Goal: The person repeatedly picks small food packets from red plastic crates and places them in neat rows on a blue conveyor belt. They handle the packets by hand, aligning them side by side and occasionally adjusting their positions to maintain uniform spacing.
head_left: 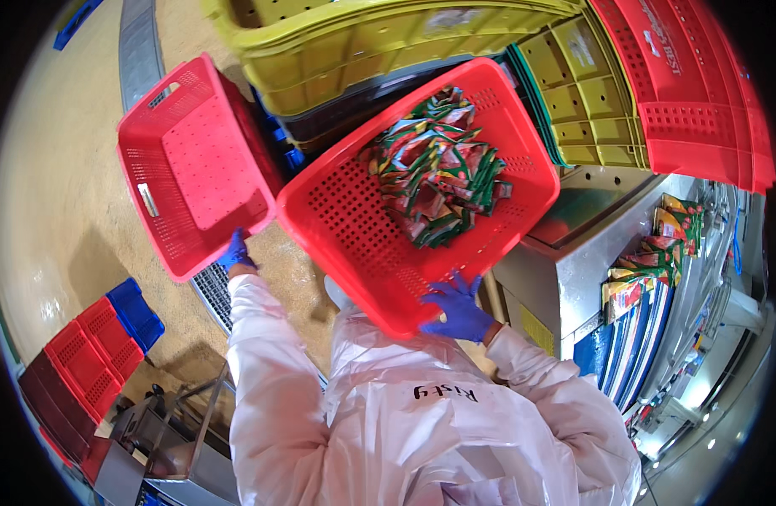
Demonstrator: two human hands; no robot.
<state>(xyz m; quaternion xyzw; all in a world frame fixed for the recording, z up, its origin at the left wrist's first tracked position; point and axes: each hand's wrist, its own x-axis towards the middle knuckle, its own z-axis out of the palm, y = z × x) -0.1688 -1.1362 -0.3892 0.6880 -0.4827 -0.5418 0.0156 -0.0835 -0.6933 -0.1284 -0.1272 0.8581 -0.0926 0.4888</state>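
Note:
A large red perforated basket (337, 211) tilts in front of me, with a heap of small shiny green, red and yellow packets (443, 169) toward its far side. My right hand (459, 310), in a blue glove, grips this basket's near right rim, its fingers spread over the edge. To the left is an empty pinkish-red crate (206, 169) with perforated walls and slot handles. At its near right corner, my blue-gloved left hand (235, 251) is closed on the rim; its fingertips are partly hidden.
Yellow crates (346, 67) are stacked behind the basket, with red crates (683, 93) at the far right. More packets (657, 253) lie along a conveyor with blue-and-white strips (628, 346) beside a steel machine. Red and blue crates (101, 346) and a metal cart (181, 438) stand at lower left.

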